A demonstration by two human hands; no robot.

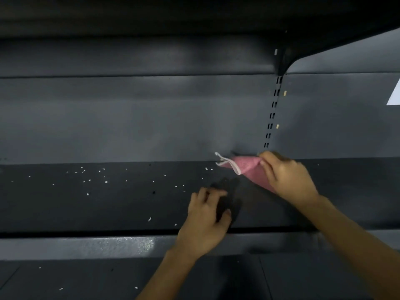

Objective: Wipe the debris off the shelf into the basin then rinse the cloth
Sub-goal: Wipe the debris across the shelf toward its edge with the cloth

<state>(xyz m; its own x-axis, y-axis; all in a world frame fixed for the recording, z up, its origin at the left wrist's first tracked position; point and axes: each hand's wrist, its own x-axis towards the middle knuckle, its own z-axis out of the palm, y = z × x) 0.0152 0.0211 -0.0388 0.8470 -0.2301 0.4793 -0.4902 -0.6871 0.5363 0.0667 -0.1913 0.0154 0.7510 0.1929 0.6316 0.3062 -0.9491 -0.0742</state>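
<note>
The dark shelf (pixel 121 204) runs across the view, and small white debris (pixel 88 180) is scattered over its left and middle parts. My right hand (pixel 287 176) pinches a pink cloth (pixel 246 166) with a white hem, holding it just above the back of the shelf near the rear panel. My left hand (pixel 205 221) hovers over the front part of the shelf with its fingers loosely curled. I see nothing in it; only a dark shadow lies beside it. No basin is in view.
A grey rear panel (pixel 151 126) rises behind the shelf, with a slotted upright (pixel 271 115) at the right. Another shelf (pixel 173 16) overhangs from above. A grey front lip (pixel 86 247) edges the shelf, and a lower surface with a few white bits (pixel 60 289) lies below.
</note>
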